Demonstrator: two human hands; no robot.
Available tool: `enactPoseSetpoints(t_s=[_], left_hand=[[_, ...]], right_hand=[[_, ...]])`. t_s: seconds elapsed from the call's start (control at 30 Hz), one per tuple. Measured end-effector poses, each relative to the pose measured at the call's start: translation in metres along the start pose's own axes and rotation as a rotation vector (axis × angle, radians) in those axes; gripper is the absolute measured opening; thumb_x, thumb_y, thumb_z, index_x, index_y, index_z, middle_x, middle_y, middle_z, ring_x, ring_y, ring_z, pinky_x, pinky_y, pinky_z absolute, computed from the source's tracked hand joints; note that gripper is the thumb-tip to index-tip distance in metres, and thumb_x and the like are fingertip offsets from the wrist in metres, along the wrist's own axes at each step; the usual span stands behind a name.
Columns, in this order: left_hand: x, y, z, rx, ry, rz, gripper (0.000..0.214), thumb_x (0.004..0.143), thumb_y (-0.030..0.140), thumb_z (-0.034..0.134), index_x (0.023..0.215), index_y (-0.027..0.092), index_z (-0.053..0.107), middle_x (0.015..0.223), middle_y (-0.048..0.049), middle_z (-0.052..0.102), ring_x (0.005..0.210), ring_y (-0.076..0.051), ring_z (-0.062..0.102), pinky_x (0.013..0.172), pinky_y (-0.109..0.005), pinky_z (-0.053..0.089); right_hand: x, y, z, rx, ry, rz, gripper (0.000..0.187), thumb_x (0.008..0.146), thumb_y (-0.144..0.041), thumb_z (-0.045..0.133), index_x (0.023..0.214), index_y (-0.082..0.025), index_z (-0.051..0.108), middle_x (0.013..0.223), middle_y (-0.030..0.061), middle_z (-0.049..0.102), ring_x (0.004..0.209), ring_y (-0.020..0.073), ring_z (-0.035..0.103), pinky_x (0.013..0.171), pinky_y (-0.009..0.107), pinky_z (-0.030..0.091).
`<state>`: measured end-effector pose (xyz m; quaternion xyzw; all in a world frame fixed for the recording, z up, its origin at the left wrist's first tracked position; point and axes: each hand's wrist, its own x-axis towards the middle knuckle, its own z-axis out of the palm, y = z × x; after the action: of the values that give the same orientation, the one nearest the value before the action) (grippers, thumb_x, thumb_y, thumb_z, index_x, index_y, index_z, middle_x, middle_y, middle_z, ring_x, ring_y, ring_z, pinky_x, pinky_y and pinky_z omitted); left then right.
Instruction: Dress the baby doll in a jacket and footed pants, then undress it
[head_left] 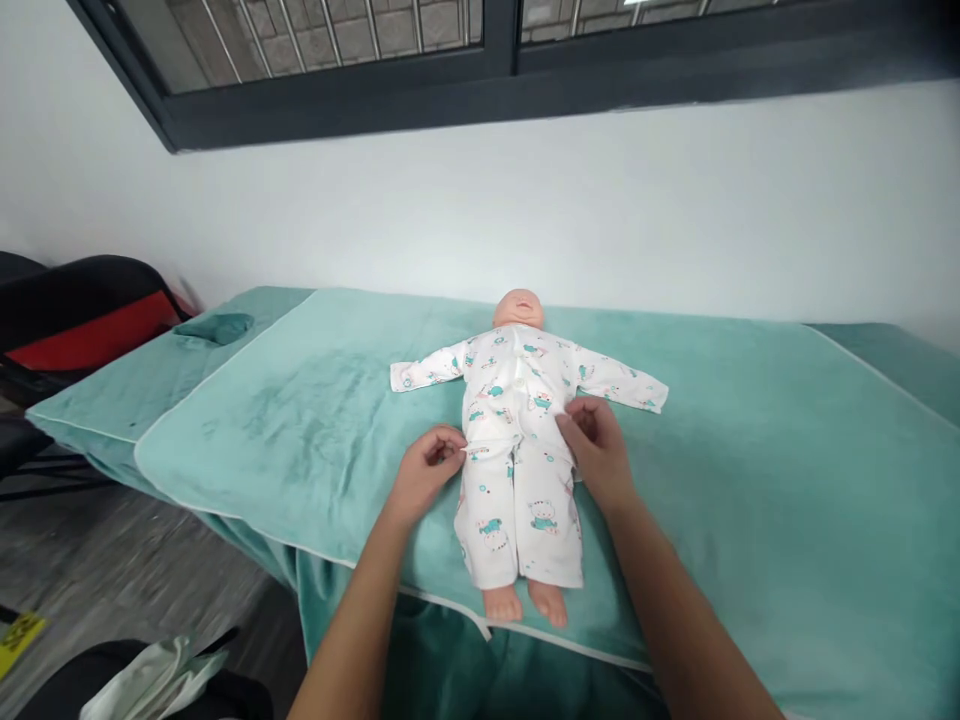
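Note:
A baby doll [519, 310] lies on its back, head toward the wall and bare feet toward me. It wears a white printed long-sleeved top [501, 375] and matching pants [487, 540]. Both sleeves stretch out sideways, and the doll's hands are hidden inside them. At the doll's waist on the left side, my left hand [431, 465] pinches the edge of the top where it meets the pants. My right hand [598, 445] is at the other side of the waist, its thumb and index finger closed on the top's side.
The doll lies on a green padded massage bed [315, 420] with a face hole [214, 328] at its left end. Behind it are a white wall [450, 220] and a barred window [330, 40]. A black and red chair [97, 320] stands at left; a pale cloth [154, 680] lies below.

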<state>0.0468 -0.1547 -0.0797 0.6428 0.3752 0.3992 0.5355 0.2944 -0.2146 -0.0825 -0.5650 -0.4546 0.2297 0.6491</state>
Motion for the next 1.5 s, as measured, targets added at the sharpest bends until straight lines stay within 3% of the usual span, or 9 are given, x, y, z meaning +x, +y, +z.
enactPoseSetpoints(t_s=[0.17,0.23,0.3,0.43,0.53,0.7,0.97,1.23,1.5], left_hand=[[-0.006,0.001,-0.001,-0.077,-0.098,-0.008,0.009,0.073,0.024,0.065,0.070,0.017,0.061,0.068,-0.0003,0.058,0.068,-0.014,0.052,0.068,-0.026,0.040],[-0.007,0.001,-0.004,-0.025,-0.109,-0.022,0.008,0.074,0.025,0.061,0.071,0.017,0.061,0.064,-0.0002,0.057,0.065,-0.014,0.053,0.067,-0.027,0.042],[-0.002,0.001,-0.011,0.131,0.016,-0.022,0.011,0.078,0.027,0.057,0.079,0.018,0.063,0.071,-0.0020,0.062,0.069,-0.016,0.057,0.069,-0.028,0.046],[0.026,-0.002,-0.041,0.507,0.416,0.005,0.033,0.081,0.023,0.055,0.112,0.018,0.062,0.111,-0.0097,0.064,0.094,-0.020,0.062,0.090,-0.035,0.048],[0.054,-0.007,-0.061,0.829,0.493,-0.075,0.054,0.085,0.032,0.058,0.137,0.021,0.050,0.126,-0.0130,0.059,0.104,-0.026,0.063,0.091,-0.039,0.048],[0.086,-0.015,-0.070,1.137,0.389,-0.111,0.047,0.094,0.040,0.048,0.139,0.028,0.050,0.124,-0.0110,0.060,0.102,-0.028,0.064,0.078,-0.035,0.046],[0.108,-0.021,-0.083,1.230,0.415,-0.080,0.036,0.097,0.026,0.037,0.121,0.027,0.063,0.111,-0.0076,0.061,0.093,-0.022,0.062,0.066,-0.030,0.036],[0.115,-0.027,-0.084,1.210,0.471,-0.120,0.036,0.094,0.026,0.041,0.121,0.026,0.064,0.114,-0.0096,0.062,0.097,-0.025,0.063,0.068,-0.033,0.038],[0.111,-0.027,-0.087,1.035,0.558,-0.088,0.047,0.088,0.019,0.045,0.132,0.026,0.059,0.130,-0.0095,0.057,0.101,-0.025,0.063,0.078,-0.034,0.045]], right_hand=[[-0.066,-0.006,-0.030,-0.113,-0.233,0.084,0.024,0.088,-0.043,0.065,0.099,-0.022,0.059,0.077,-0.0020,0.056,0.070,0.0163,0.052,0.066,0.029,0.043],[-0.074,-0.008,-0.042,-0.160,-0.316,0.097,0.025,0.089,-0.045,0.063,0.097,-0.022,0.061,0.081,0.0000,0.061,0.074,0.0176,0.055,0.070,0.031,0.045],[-0.066,-0.005,-0.059,-0.204,-0.354,0.115,0.029,0.090,-0.049,0.060,0.096,-0.021,0.062,0.086,0.0025,0.064,0.078,0.0192,0.058,0.073,0.032,0.047],[-0.017,0.013,-0.105,-0.597,0.017,0.124,0.046,0.085,-0.055,0.059,0.112,-0.019,0.060,0.099,0.0087,0.066,0.082,0.0226,0.061,0.077,0.037,0.049],[0.027,0.024,-0.126,-0.935,0.089,0.221,0.067,0.084,-0.061,0.056,0.135,-0.018,0.050,0.118,0.0138,0.065,0.091,0.0271,0.064,0.082,0.042,0.049],[0.071,0.033,-0.117,-1.218,-0.062,0.234,0.066,0.093,-0.063,0.038,0.146,-0.024,0.046,0.134,0.0186,0.057,0.105,0.0356,0.063,0.085,0.049,0.047],[0.111,0.055,-0.114,-1.243,0.056,0.180,0.052,0.099,-0.048,0.032,0.141,-0.026,0.056,0.130,0.0186,0.057,0.106,0.0333,0.062,0.083,0.045,0.047],[0.108,0.051,-0.115,-1.197,0.074,0.221,0.053,0.096,-0.044,0.036,0.139,-0.020,0.058,0.127,0.0241,0.054,0.098,0.0336,0.059,0.073,0.044,0.039],[0.098,0.052,-0.121,-1.206,0.118,0.253,0.049,0.091,-0.028,0.041,0.132,-0.015,0.065,0.126,0.0252,0.055,0.108,0.0375,0.055,0.081,0.046,0.041]])
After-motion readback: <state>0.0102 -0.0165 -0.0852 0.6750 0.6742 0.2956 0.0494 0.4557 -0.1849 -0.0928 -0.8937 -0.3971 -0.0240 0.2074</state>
